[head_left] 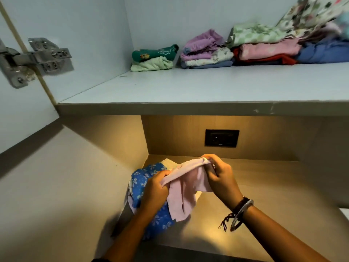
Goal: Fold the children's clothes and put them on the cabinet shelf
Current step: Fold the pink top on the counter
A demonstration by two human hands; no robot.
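A small pink garment (186,183) is stretched between my two hands above the lower counter. My left hand (155,188) grips its left edge and my right hand (219,175) pinches its upper right edge. Under it lies a heap of unfolded clothes topped by a blue flowered piece (140,183). On the pale blue cabinet shelf (188,87) above stand folded stacks: a green one (154,57) at the left, a lilac one (204,50) in the middle, and a pink, red and blue one (268,52) at the right.
An open cabinet door with a metal hinge (35,59) is at the upper left. A dark wall socket (221,138) sits in the lit niche behind the counter (264,195). A loose patterned cloth (311,17) tops the right stack.
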